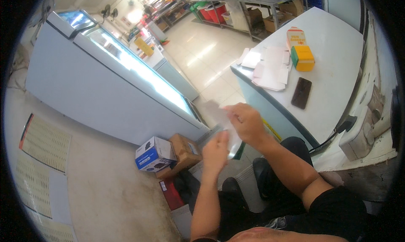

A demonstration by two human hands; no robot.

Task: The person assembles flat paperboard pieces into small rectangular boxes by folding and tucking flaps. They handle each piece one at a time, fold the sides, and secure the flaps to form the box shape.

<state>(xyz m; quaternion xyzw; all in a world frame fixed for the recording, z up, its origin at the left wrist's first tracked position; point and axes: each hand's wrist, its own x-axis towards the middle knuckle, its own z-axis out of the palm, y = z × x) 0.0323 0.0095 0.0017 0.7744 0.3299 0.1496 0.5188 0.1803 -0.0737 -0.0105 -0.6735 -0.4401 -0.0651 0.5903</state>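
Above my lap, both hands grip a pale, thin sheet of card or paper (234,144), smeared by motion, so its exact kind is unclear. My left hand (214,152) is closed at the sheet's lower left side. Higher and to the right, my right hand (249,124) pinches its upper part with thumb and fingertips. Flat white carton blanks (271,69) lie in a loose pile on the white tabletop (333,43) at the right. Beside the pile are a yellow and green box (304,58), an orange and white carton (295,36) and a dark phone (301,93).
A tall white glass-front fridge (105,81) stands at the left. A blue and white box (155,154) and a brown cardboard box (184,152) sit on the floor by the wall. Metal shelving (270,1) with red bins (215,13) is farther back.
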